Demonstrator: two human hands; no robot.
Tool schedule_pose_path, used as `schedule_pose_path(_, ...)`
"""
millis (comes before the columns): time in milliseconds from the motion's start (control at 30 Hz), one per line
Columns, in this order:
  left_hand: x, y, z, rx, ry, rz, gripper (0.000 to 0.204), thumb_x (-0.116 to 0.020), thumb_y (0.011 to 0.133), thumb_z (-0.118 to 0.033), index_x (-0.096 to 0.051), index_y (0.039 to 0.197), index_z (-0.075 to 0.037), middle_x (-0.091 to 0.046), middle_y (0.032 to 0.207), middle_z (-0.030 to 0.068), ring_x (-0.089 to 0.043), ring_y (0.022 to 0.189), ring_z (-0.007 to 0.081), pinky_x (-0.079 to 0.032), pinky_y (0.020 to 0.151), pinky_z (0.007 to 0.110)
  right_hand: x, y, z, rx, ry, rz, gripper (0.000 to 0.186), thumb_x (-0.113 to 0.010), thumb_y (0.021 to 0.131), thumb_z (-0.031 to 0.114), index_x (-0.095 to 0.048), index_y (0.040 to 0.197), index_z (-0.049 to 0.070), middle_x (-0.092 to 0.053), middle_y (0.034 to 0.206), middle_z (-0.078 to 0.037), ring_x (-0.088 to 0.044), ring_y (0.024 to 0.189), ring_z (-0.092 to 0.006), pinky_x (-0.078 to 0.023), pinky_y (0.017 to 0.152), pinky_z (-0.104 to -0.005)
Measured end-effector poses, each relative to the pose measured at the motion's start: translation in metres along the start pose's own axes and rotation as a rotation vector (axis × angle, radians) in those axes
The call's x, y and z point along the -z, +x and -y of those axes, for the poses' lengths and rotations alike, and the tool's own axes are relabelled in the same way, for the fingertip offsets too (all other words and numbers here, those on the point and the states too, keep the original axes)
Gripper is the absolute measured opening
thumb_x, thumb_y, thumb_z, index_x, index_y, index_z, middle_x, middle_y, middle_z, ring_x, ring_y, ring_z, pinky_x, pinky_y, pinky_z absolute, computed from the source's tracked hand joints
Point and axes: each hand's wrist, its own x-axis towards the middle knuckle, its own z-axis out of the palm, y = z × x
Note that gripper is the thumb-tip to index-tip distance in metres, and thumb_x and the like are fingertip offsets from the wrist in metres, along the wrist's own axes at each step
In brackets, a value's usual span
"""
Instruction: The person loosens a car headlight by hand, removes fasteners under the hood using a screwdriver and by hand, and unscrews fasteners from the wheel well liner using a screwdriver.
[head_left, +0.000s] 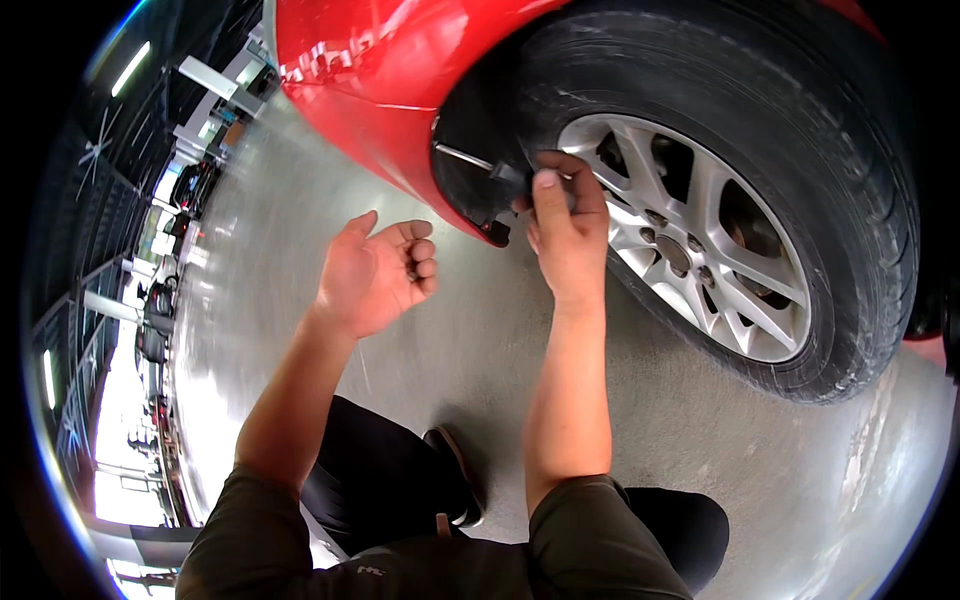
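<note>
A screwdriver (pixel 470 157) with a thin metal shaft and a dark handle is in my right hand (pixel 568 225). Its shaft points left, and its tip meets the edge of the black wheel arch liner (pixel 468 190), just inside the red fender (pixel 370 130). The fingers and thumb of that hand close round the handle, hiding part of it. Lower and to the left, my left hand (pixel 378 268) hovers palm up, apart from the car. Its thumb sticks out while the other fingers curl in; a small dark spot shows among them, too small to name.
Right beside my right hand is a black tyre (pixel 850 220) on a silver spoked rim (pixel 740 260). My shoe (pixel 455 470) and bent knees are on the grey floor (pixel 450 350) below. Parked cars (pixel 160 310) and pale posts (pixel 215 82) line the far left.
</note>
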Motion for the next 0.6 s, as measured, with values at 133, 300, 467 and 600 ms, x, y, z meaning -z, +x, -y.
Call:
schedule_pose_path(133, -0.002, 0.0, 0.017, 0.001, -0.033, -0.094, 0.058, -0.033, 0.106, -0.045, -0.057, 0.124, 0.005, -0.061, 0.107, 0.0133, -0.058, 0.1, 0.0286, -0.048, 0.098, 0.045, -0.003, 0.002, -0.003, 0.31, 0.04, 0.059, 0.056, -0.072, 0.099, 0.026, -0.045, 0.145, 0.006, -0.064, 0.109, -0.005, -0.053, 0.066, -0.0077, -0.043, 0.056, -0.0238)
schedule_pose_path(300, 0.01, -0.001, 0.026, 0.017, -0.052, 0.002, 0.06, -0.033, 0.107, -0.045, -0.056, 0.126, 0.007, -0.062, 0.121, 0.0209, -0.059, 0.118, 0.0369, -0.043, 0.114, 0.054, 0.003, -0.002, 0.008, 0.15, -0.121, 0.043, 0.043, -0.07, 0.101, 0.023, -0.054, 0.136, 0.003, -0.063, 0.107, -0.004, -0.05, 0.062, -0.0084, -0.042, 0.055, -0.0256)
schedule_pose_path(467, 0.027, -0.003, 0.033, 0.04, -0.055, 0.035, 0.062, -0.032, 0.106, -0.045, -0.056, 0.129, 0.007, -0.061, 0.127, 0.0235, -0.057, 0.126, 0.039, -0.04, 0.116, 0.054, -0.01, -0.002, 0.006, 0.261, -0.218, -0.025, 0.036, -0.071, 0.101, 0.023, -0.06, 0.127, 0.002, -0.063, 0.084, -0.001, -0.049, 0.062, -0.0057, -0.039, 0.056, -0.0224)
schedule_pose_path(600, 0.032, -0.008, 0.034, 0.017, 0.018, 0.083, 0.062, -0.033, 0.106, -0.047, -0.057, 0.13, 0.005, -0.061, 0.132, 0.0242, -0.055, 0.13, 0.0397, -0.039, 0.117, 0.053, 0.01, -0.004, 0.001, 0.253, -0.363, 0.052, 0.031, -0.071, 0.1, 0.023, -0.065, 0.12, 0.0, -0.065, 0.079, -0.002, -0.048, 0.063, -0.0039, -0.038, 0.058, -0.0185)
